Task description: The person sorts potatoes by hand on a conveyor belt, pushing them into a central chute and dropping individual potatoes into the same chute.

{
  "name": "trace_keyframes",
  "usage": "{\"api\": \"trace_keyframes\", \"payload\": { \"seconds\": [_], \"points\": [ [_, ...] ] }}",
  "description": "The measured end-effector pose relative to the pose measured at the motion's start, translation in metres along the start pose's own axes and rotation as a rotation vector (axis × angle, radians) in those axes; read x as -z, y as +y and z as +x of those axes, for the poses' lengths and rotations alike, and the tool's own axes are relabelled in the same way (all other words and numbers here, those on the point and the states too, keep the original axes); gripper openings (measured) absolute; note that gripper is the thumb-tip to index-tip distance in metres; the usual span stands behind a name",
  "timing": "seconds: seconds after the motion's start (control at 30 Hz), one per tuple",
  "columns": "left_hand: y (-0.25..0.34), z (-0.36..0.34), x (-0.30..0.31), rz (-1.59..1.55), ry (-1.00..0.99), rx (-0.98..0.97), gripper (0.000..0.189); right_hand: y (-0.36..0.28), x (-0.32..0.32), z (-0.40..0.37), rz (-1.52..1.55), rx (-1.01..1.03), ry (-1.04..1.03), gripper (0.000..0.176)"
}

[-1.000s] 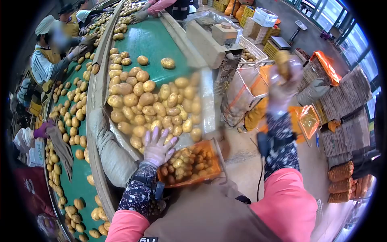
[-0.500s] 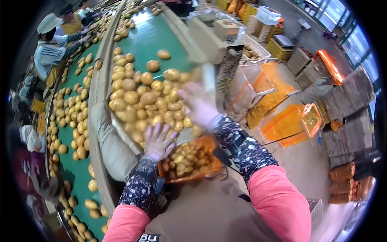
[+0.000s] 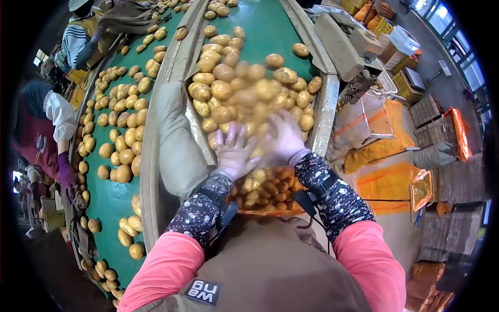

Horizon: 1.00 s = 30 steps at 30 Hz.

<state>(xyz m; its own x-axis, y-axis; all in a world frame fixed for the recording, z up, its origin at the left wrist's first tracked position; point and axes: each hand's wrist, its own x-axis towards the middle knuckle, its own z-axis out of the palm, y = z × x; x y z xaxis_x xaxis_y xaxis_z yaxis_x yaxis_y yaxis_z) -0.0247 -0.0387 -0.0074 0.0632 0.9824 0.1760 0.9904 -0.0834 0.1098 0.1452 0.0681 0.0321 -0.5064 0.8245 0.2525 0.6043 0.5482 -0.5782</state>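
Note:
A heap of potatoes lies at the near end of a green conveyor belt, some of them blurred by motion. My left hand, in a pale glove, rests with spread fingers at the heap's near left side. Close beside it my right hand, gloved too and smeared at the fingertips, touches the potatoes on the right with fingers apart. Below both hands an orange mesh bag hangs with its mouth open, holding many potatoes. A grey padded cushion lies along the left side of the chute.
On the left a second green belt carries scattered potatoes, and people stand along its far side. A metal side wall bounds the heap. Rightward are an orange bag on a frame, stacked crates and filled sacks.
My right hand has come down and inward, beside my left hand. Potatoes at the heap's middle are moving. The camera view has turned and shifted.

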Motion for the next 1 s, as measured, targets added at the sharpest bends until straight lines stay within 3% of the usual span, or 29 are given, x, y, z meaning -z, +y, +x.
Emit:
{"api": "trace_keyframes", "payload": {
  "seconds": [0.1,0.2,0.37,0.5,0.57,0.6,0.63,0.67,0.7,0.77,0.87,0.97,1.0],
  "points": [
    [-0.004,0.009,0.000,-0.023,-0.025,-0.058,0.062,-0.011,-0.002,0.048,-0.146,0.109,0.189,0.058],
    [-0.004,0.019,0.006,-0.033,0.036,-0.120,0.058,-0.014,-0.004,0.086,-0.166,0.137,0.160,0.060],
    [-0.015,0.014,-0.014,-0.061,0.137,-0.247,0.051,-0.010,-0.015,0.081,-0.348,0.087,0.010,0.061],
    [-0.028,0.049,-0.017,0.008,0.314,-0.167,0.048,-0.007,-0.003,0.091,-0.338,0.058,-0.172,0.059],
    [-0.035,0.055,-0.029,0.007,0.429,-0.114,0.051,0.022,-0.035,0.068,-0.390,0.158,0.036,0.056],
    [-0.031,0.062,-0.004,-0.070,0.182,0.056,0.055,0.038,-0.051,0.059,-0.403,0.195,0.087,0.055],
    [-0.025,0.068,-0.003,-0.059,0.187,0.081,0.056,0.047,-0.049,0.051,-0.404,0.228,0.128,0.054],
    [-0.026,0.073,-0.005,-0.053,0.201,0.100,0.058,0.055,-0.051,0.047,-0.487,0.123,-0.040,0.069],
    [-0.028,0.077,-0.007,-0.047,0.212,0.119,0.059,0.059,-0.052,0.046,-0.488,0.140,-0.027,0.066],
    [-0.035,0.089,-0.009,-0.010,0.144,0.091,0.057,0.068,-0.057,0.052,-0.493,0.175,0.006,0.059],
    [-0.039,0.100,-0.007,0.015,0.108,0.049,0.050,0.048,-0.017,0.091,-0.257,0.063,-0.072,0.044],
    [-0.047,0.115,-0.013,-0.015,0.047,-0.046,0.048,0.044,-0.014,0.127,-0.170,0.134,0.324,0.033],
    [-0.048,0.123,-0.010,-0.004,0.043,-0.110,0.048,0.028,0.012,0.143,-0.135,0.034,0.124,0.040]
  ]
}}
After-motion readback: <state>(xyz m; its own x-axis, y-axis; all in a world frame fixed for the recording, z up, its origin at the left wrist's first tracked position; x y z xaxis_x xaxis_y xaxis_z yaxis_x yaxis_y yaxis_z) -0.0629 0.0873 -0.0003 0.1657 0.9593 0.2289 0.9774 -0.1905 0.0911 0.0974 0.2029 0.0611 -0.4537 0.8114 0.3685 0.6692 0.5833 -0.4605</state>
